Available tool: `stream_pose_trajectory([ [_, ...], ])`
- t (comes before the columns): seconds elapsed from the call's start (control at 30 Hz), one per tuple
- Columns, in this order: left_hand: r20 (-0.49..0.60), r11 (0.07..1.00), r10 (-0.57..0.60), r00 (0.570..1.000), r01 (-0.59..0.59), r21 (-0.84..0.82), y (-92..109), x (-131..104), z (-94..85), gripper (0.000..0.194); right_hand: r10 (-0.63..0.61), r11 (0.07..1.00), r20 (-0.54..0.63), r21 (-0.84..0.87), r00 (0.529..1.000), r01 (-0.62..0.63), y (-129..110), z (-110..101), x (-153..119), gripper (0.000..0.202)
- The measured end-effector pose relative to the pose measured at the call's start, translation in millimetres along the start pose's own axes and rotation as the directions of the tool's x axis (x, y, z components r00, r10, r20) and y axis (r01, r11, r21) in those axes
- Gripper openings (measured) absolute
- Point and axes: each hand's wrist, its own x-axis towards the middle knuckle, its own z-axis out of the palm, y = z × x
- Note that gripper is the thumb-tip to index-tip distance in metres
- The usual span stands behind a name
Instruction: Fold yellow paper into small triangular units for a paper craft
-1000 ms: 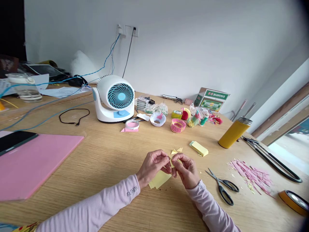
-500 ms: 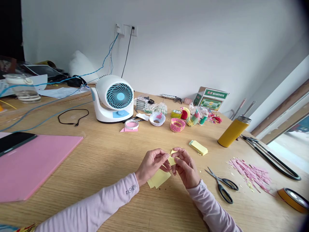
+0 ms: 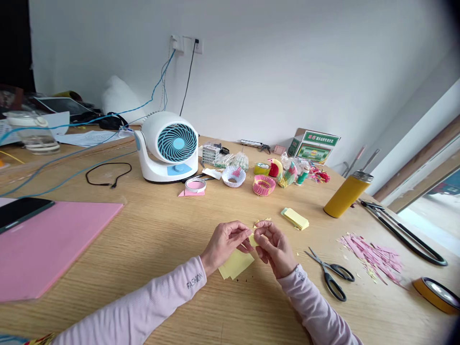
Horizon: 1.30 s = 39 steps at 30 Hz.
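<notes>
The left hand (image 3: 228, 244) and right hand (image 3: 276, 247) pinch a small, plain yellow paper (image 3: 253, 240), its outline mostly hidden by fingers. Near it, larger flat yellow sheets (image 3: 237, 265) overlap on the surface (image 3: 161, 230); farther off lies a stack of pale-yellow strips (image 3: 296, 218).

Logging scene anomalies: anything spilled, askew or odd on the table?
Mildly: pink paper strips lie in a loose, messy heap right of the scissors, which rest partly open; the yellow paper stack looks tidier.
</notes>
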Motion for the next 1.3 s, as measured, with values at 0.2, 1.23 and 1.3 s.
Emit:
stream_pose_trajectory([
  [0.2, -0.011, 0.999, -0.039, 0.999, 0.039, -0.031, 2, 0, 1.0, 0.031, -0.003, 1.000, -0.004, -0.028, 1.000, 0.003, 2, -1, 1, 0.033],
  [1.23, -0.192, 0.976, -0.121, 0.974, 0.082, -0.200, 0, -1, 6.3, 0.030, -0.098, 0.987, -0.154, -0.143, 0.983, 0.076, 11, -5, 6, 0.042],
  [1.3, -0.200, 0.974, -0.132, 0.971, 0.090, -0.206, 0, 0, 6.6, 0.031, -0.047, 0.989, -0.134, -0.146, 0.990, 0.027, 13, -8, 6, 0.035],
])
